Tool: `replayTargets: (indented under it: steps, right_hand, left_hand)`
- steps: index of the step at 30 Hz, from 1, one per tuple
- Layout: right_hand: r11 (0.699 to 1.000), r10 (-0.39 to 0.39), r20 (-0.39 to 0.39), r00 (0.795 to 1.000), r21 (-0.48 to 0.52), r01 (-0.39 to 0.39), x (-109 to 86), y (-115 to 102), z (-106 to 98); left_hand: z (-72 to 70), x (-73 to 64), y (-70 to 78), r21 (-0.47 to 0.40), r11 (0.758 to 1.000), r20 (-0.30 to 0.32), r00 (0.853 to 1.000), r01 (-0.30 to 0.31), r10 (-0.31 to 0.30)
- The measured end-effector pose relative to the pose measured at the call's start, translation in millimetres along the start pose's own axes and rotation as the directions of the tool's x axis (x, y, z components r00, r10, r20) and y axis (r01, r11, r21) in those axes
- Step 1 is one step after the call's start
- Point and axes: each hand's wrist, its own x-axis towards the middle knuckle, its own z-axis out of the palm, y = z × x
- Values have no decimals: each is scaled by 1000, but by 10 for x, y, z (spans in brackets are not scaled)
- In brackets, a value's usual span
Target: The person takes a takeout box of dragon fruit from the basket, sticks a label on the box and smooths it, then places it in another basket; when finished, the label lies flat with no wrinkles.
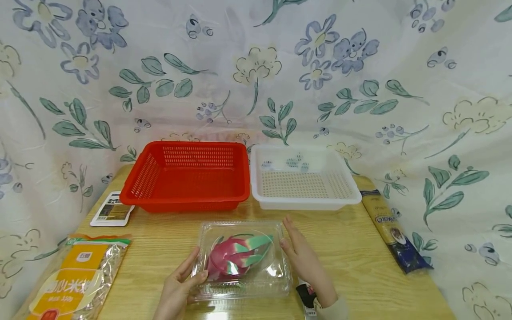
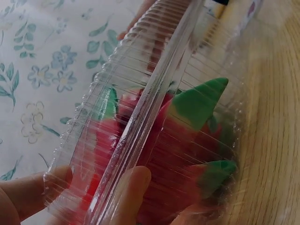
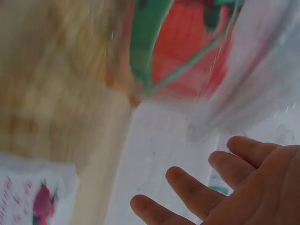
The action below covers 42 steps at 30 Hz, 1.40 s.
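Note:
A clear plastic clamshell box (image 1: 256,289), lid down, sits in front of me with a pink and green dragon fruit (image 1: 232,258) inside. My left hand (image 1: 178,284) grips the box's left side. In the left wrist view, the left thumb (image 2: 133,187) presses the ribbed rim while a finger shows through the clear wall. My right hand (image 1: 306,262) is beside the box's right edge, fingers straight. The right wrist view shows its fingers (image 3: 187,187) spread, with the box blurred above them. Whether the right hand touches the box, I cannot tell.
Behind the box stand a red basket (image 1: 192,206) and a white basket (image 1: 304,202). At left lie an orange food bag (image 1: 76,275) and a flat white-edged packet (image 1: 113,211). A long pasta packet (image 1: 394,231) lies at right. A printed card (image 3: 42,201) is near my right wrist.

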Motion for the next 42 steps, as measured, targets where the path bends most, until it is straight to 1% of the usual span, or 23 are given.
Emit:
replayTargets:
  steps: [4, 9, 12, 14, 15, 16, 17, 18, 20, 22, 23, 24, 26, 28, 29, 30, 31, 32, 34, 35, 37, 39, 42]
  right_hand:
    - [992, 12, 74, 997, 126, -21, -107, -95, 62]
    - [975, 76, 99, 992, 202, -95, -235, -177, 152]
    - [966, 133, 85, 987, 212, -149, -295, -214, 220]
    - [961, 164, 58, 985, 217, -173, -334, -229, 266]
    - [957, 180, 40, 983, 224, -185, -354, -234, 291]
    - [956, 191, 16, 982, 222, -189, -372, -239, 313]
    - [951, 207, -6, 978, 234, -200, -391, -245, 339]
    - [947, 223, -29, 974, 242, -210, -410, -252, 363]
    - [941, 254, -82, 964, 250, -226, -445, -271, 409]
    - [938, 277, -125, 953, 252, -239, -479, -290, 447]
    - [937, 287, -142, 947, 248, -246, -495, -297, 461]
    - [940, 287, -151, 946, 237, -247, -513, -304, 465]
    - [952, 260, -172, 950, 211, -222, -552, -299, 450]
    - [964, 241, -211, 947, 165, -209, -602, -273, 410]
    - [968, 239, -239, 941, 132, -212, -629, -256, 382]
    - [967, 249, -266, 931, 114, -226, -661, -231, 353]
    - [966, 260, -313, 913, 82, -247, -698, -195, 331]
    - [961, 269, -365, 891, 45, -272, -737, -154, 311]
    - [936, 310, -442, 842, -15, -352, -818, -82, 273]
    - [918, 334, -465, 820, -34, -394, -854, -48, 254]
    - [885, 374, -483, 792, -68, -460, -908, 16, 215]
    - [853, 430, -448, 784, -81, -515, -936, 44, 173]
    - [829, 475, -391, 788, -100, -550, -931, 59, 130]
  left_hand:
    - [8, -16, -10, -5, 1000, -6, 1000, -2, 2]
    - [14, -30, -26, -5, 1000, -20, 1000, -11, 11]
    - [17, -46, -28, 10, 1000, -27, 999, -22, 22]
    - [26, -54, -31, 29, 999, -28, 999, -33, 34]
    - [32, -57, -32, 42, 998, -32, 999, -42, 43]
    - [38, -61, -34, 80, 995, -36, 998, -54, 57]
    - [45, -68, -37, 126, 989, -41, 996, -70, 76]
    - [51, -70, -45, 181, 978, -40, 993, -102, 111]
    - [68, -82, -71, 273, 949, -44, 983, -160, 178]
    - [86, -98, -106, 344, 916, -43, 971, -206, 235]
    - [96, -105, -127, 362, 903, -42, 964, -231, 263]
    - [105, -110, -149, 369, 896, -44, 958, -248, 283]
    - [117, -121, -185, 375, 890, -49, 953, -260, 299]
    - [117, -123, -211, 389, 881, -50, 949, -269, 312]
    - [114, -123, -217, 402, 876, -53, 948, -267, 313]
    - [109, -122, -222, 401, 877, -51, 950, -264, 309]
    - [103, -121, -228, 398, 879, -43, 951, -264, 305]
    - [101, -119, -233, 396, 881, -39, 954, -259, 298]
    - [97, -119, -243, 389, 888, -32, 960, -246, 279]
    - [95, -120, -246, 387, 890, -31, 962, -240, 272]
    - [90, -123, -250, 387, 894, -35, 965, -225, 258]
    - [86, -125, -248, 395, 894, -48, 967, -211, 250]
    - [85, -121, -250, 405, 890, -61, 965, -210, 256]
